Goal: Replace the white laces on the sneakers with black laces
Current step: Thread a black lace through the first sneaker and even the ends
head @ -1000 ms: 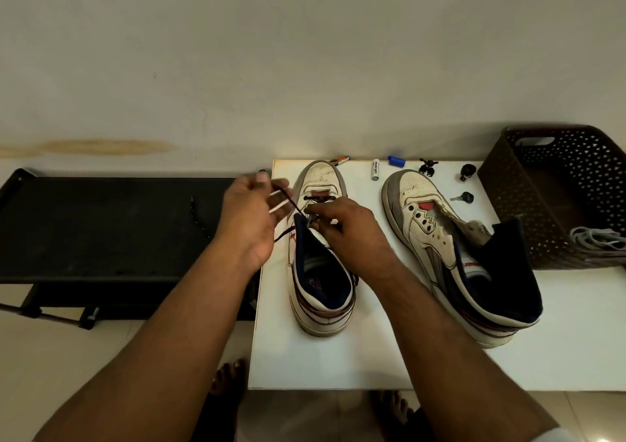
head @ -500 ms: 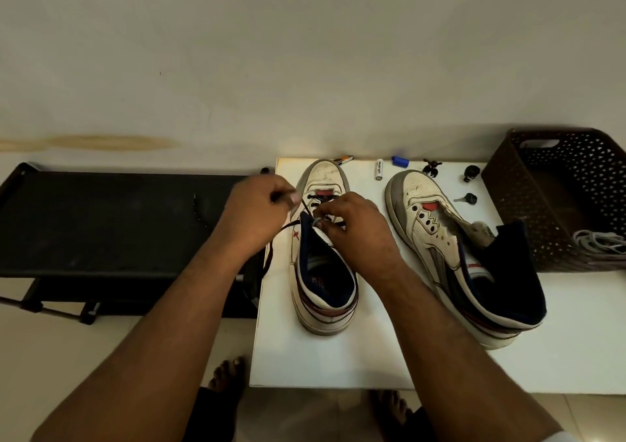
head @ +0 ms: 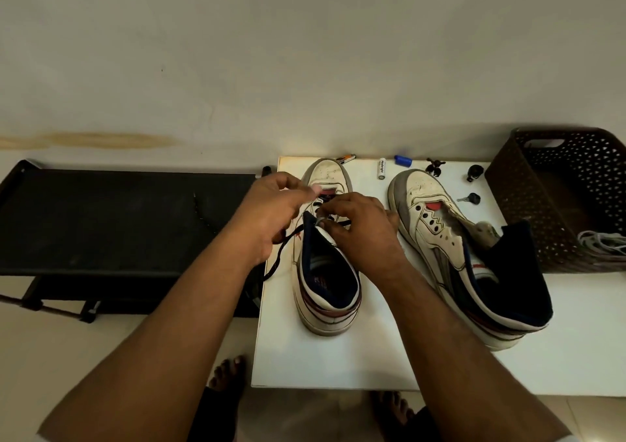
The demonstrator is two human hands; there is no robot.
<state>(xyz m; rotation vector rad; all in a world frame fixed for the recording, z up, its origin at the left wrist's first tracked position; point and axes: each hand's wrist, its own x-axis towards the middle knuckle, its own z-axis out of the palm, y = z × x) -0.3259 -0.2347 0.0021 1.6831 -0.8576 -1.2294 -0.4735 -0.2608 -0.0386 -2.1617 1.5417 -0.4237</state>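
Head view: brown basket (head: 528, 184) holds white laces (head: 601, 240).

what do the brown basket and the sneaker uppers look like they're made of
The brown basket looks like moulded plastic with a dull sheen: its walls show regular punched holes and a cut-out handle. The sneaker uppers look like smooth leather or a synthetic imitation, matte and scuffed, with creases and punched eyelets; which one cannot be told.

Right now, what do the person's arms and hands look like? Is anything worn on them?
Both forearms are bare up to the frame's bottom edge, with no sleeves over them. The left hand and right hand wear no gloves; no watch, ring or bracelet shows. A sliver of white cloth appears near the right elbow at the bottom corner.
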